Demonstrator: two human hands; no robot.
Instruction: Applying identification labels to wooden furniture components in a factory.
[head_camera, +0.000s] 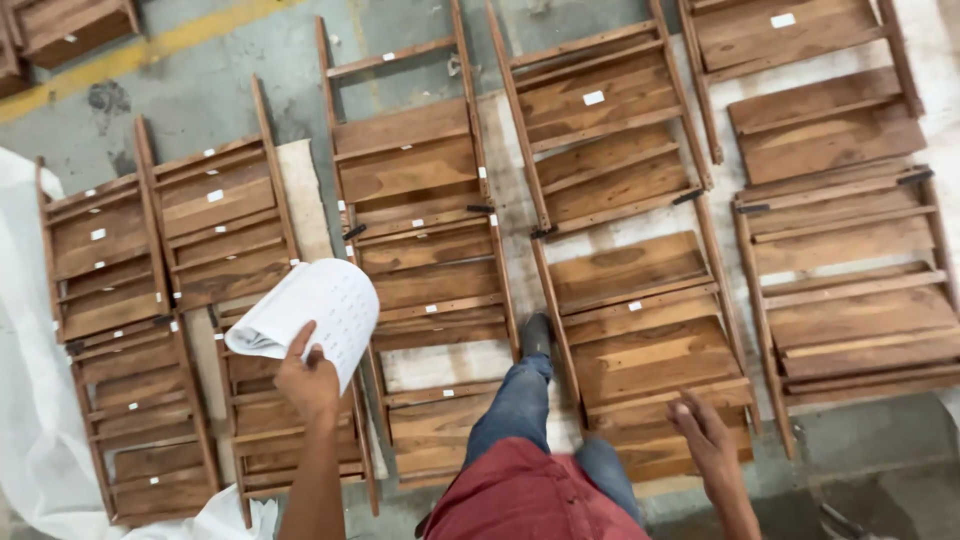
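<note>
In the head view, the left hand (308, 383) gripped a curled white sheaf of paper sheets (312, 312) above brown wooden folding shelf frames (435, 255) lying on the grey concrete floor (215, 85), while the right hand (708, 432) hung empty, fingers loosely apart.

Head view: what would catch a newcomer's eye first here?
Rows of folding wooden shelf frames lie flat across the grey floor, filling most of the view. At lower left, the left hand holds a curled sheaf of white papers, while the right hand hangs open at lower right.
</note>
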